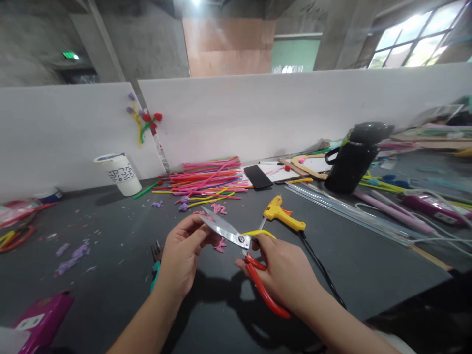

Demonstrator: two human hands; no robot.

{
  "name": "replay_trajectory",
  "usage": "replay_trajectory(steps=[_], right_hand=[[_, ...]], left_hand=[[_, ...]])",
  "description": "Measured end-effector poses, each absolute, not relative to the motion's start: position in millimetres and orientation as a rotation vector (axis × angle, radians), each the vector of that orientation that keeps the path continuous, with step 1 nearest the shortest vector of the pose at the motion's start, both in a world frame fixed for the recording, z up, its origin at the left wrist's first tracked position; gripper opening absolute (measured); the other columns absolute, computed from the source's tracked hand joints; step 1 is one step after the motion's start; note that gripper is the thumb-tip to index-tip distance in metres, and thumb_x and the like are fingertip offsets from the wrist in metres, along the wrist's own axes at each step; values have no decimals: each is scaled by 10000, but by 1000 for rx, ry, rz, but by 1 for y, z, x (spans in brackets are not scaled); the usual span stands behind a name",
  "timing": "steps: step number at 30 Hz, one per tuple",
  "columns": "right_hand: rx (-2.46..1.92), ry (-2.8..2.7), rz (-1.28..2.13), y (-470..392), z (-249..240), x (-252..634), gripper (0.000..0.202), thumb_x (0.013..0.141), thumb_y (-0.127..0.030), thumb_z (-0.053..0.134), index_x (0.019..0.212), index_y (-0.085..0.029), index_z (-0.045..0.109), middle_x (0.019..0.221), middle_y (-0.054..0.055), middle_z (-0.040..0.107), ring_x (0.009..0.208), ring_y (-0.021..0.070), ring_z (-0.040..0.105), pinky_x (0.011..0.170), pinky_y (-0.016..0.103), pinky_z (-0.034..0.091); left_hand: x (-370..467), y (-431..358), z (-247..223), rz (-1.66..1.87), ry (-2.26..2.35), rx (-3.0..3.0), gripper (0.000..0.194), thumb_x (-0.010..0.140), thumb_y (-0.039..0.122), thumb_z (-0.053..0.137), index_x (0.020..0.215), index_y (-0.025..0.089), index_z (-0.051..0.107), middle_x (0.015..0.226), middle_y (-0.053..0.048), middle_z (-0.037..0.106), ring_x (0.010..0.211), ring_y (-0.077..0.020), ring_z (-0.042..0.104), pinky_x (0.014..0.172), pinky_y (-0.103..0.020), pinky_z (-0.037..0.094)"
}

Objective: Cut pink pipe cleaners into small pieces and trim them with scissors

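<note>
My right hand [287, 268] is closed around a pair of scissors [225, 232] with red handles, its blades pointing up and left. Just above those fingers shows a yellow pipe cleaner [260, 233]; whether it is held I cannot tell. Thumb and fingers of my left hand [184, 250] pinch together beside the blade tips; what they hold is hidden or too small to name. Pink cut pieces [220, 245] lie beneath the blades, with more pink bits [219, 209] behind. A yellow glue gun [282, 214] rests beyond my right hand. Pliers [156, 260] lie partly behind my left wrist.
Bundled pipe cleaners [210, 178], a black phone [258, 177] and a white cup [120, 174] line the back. A black jug [352, 160] stands right, near clear strips [350, 214]. Purple scraps [73, 258] and a magenta device [46, 319] lie left. The glue gun's cord [320, 268] trails frontward.
</note>
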State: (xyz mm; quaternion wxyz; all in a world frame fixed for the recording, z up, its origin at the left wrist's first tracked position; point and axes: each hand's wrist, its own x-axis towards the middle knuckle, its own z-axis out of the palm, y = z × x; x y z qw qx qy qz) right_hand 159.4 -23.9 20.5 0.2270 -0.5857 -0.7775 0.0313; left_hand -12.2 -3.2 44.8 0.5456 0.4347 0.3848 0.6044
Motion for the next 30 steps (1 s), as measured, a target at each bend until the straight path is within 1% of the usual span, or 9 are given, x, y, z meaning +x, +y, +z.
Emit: replay_trajectory(steps=[6, 14, 30], right_hand=[[-1588, -2158, -22, -23, 17, 159, 397, 716, -560, 433, 734, -175, 524, 608, 23, 589, 527, 167, 546, 476, 239, 262], [-1609, -2196, -44, -23, 18, 160, 404, 734, -568, 399, 704, -178, 500, 601, 23, 585, 511, 163, 538, 463, 241, 242], [-1616, -2207, -126, -23, 20, 160, 441, 740, -589, 376, 692, -170, 504, 588, 39, 587, 510, 173, 548, 456, 248, 241]], left_hand=[[-14, -3, 44, 1451, 886, 1026, 43, 663, 159, 607, 704, 163, 620, 601, 27, 592, 508, -79, 519, 508, -198, 430], [-14, -2, 45, 1423, 911, 1044, 49, 681, 174, 592, 705, 183, 633, 594, 35, 614, 511, -85, 543, 514, -205, 430], [-15, -3, 47, 1399, 883, 1010, 43, 672, 150, 590, 694, 161, 625, 568, 29, 599, 485, -85, 533, 491, -201, 423]])
